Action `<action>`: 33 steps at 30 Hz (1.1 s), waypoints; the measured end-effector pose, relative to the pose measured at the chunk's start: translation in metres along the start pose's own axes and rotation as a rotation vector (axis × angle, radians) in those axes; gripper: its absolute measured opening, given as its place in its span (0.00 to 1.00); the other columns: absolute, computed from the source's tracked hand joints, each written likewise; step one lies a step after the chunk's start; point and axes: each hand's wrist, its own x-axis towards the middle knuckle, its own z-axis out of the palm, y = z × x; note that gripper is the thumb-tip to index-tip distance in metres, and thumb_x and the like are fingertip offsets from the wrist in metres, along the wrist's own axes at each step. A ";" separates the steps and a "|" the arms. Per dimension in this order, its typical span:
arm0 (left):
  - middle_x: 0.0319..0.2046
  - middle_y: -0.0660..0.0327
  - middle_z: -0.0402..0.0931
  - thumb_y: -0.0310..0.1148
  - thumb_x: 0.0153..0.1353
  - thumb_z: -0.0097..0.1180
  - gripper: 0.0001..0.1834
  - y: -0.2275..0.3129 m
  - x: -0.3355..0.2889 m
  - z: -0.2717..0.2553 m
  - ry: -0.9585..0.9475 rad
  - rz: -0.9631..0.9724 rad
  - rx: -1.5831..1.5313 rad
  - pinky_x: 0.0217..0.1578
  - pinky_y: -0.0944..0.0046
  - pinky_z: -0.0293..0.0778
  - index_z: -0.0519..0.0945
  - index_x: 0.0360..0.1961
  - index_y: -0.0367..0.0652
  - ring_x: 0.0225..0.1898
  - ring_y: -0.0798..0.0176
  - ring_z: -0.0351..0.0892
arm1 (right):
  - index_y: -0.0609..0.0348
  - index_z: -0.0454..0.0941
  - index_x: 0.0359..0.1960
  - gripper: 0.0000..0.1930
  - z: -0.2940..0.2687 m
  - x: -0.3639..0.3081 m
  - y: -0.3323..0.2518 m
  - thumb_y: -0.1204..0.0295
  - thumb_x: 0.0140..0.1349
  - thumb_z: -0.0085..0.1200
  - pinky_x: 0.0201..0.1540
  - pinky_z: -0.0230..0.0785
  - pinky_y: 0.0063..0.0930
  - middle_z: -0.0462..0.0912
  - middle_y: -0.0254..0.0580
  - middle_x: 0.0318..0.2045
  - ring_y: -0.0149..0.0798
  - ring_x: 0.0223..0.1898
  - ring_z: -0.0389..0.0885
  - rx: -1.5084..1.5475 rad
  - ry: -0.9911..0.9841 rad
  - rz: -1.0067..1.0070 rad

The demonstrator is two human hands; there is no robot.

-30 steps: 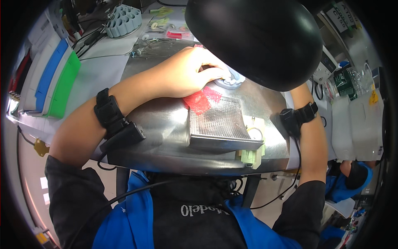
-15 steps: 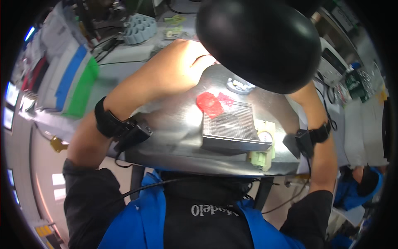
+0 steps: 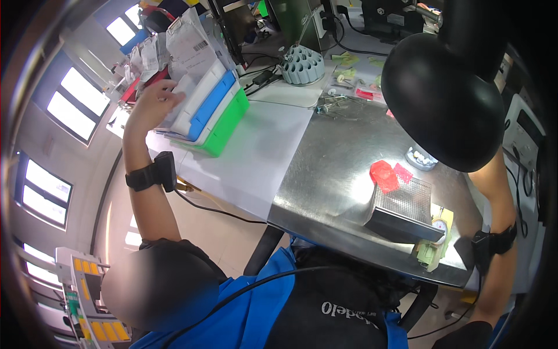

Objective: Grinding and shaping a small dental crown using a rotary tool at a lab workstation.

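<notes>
My left hand [image 3: 152, 109] is raised at the left, beside a stack of trays or boxes in white, blue [image 3: 211, 106] and green [image 3: 224, 125]. Its fingers are apart and slightly bent near the white box [image 3: 189, 116], with nothing visible in them. A black lamp head [image 3: 444, 102] covers most of my right hand [image 3: 488, 177], so its fingers are hidden. Near that lamp a dental model [image 3: 421, 158] with pale teeth sits on the metal worktop. Red wax-like sheets [image 3: 385, 176] lie against a perforated metal block [image 3: 406, 200].
A round dial gauge [image 3: 440, 225] lies on green pieces at the block's right. Farther back are a grey holder with many holes [image 3: 302, 65] and small rotary tools [image 3: 336, 107]. Papers [image 3: 192, 43] stand behind the boxes. A cable [image 3: 224, 214] hangs from my left wrist.
The view has swung left. My left hand has left the worktop beside the lamp and moved out to the stacked boxes. My right hand stays by the lamp.
</notes>
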 end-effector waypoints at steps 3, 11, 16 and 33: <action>0.43 0.59 0.81 0.31 0.56 0.65 0.34 -0.032 0.010 0.012 -0.223 0.086 -0.118 0.40 0.68 0.76 0.71 0.65 0.48 0.36 0.67 0.80 | 0.66 0.70 0.59 0.26 0.000 0.001 -0.007 0.80 0.58 0.63 0.60 0.67 0.36 0.78 0.51 0.55 0.46 0.57 0.77 0.060 0.001 -0.022; 0.36 0.62 0.81 0.28 0.56 0.63 0.18 -0.024 0.016 0.006 -0.179 0.219 -0.052 0.40 0.69 0.75 0.83 0.49 0.38 0.36 0.70 0.79 | 0.71 0.77 0.38 0.10 0.003 0.002 -0.021 0.83 0.53 0.55 0.45 0.74 0.37 0.82 0.60 0.39 0.59 0.41 0.82 0.128 0.201 -0.141; 0.34 0.64 0.80 0.29 0.63 0.61 0.17 0.036 -0.025 -0.007 0.454 0.368 -0.278 0.42 0.69 0.74 0.82 0.52 0.39 0.35 0.69 0.80 | 0.71 0.77 0.37 0.10 0.003 0.002 -0.020 0.84 0.52 0.55 0.42 0.74 0.34 0.82 0.58 0.35 0.57 0.37 0.83 0.155 0.218 -0.254; 0.58 0.54 0.74 0.22 0.68 0.49 0.22 0.259 -0.081 0.211 -0.960 0.363 -1.682 0.61 0.56 0.72 0.69 0.63 0.40 0.59 0.60 0.75 | 0.66 0.78 0.52 0.18 0.055 0.004 -0.030 0.81 0.60 0.62 0.53 0.73 0.28 0.84 0.43 0.46 0.35 0.48 0.82 0.590 0.127 0.005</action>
